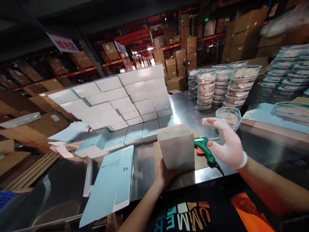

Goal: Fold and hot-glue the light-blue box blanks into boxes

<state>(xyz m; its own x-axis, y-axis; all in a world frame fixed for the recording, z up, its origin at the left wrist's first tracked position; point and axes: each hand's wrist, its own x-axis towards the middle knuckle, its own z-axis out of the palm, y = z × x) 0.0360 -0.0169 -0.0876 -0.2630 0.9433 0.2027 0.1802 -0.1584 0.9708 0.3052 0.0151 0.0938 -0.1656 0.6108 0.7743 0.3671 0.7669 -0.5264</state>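
My bare left hand (165, 174) is wrapped around the lower left side of a small white cardboard box (178, 151), which stands tilted with its top open. My right hand (229, 145), in a white glove with some fingertips uncovered, is held in the air with thumb and fingers apart and nothing between them. Just left of the right hand lies a green glue gun (206, 149) with a red trigger, its cord running toward the table's front edge. Behind the gloved fingers stands a round clear container (229, 116) with a lid.
White boxes (125, 100) form a stacked wall at the back left. Flat light-blue cardboard (113, 180) lies left of my left hand. Stacks of round clear containers (241, 85) stand at the back right. A blurred pale shape, perhaps another person's gloved hand (285, 24), is at upper right.
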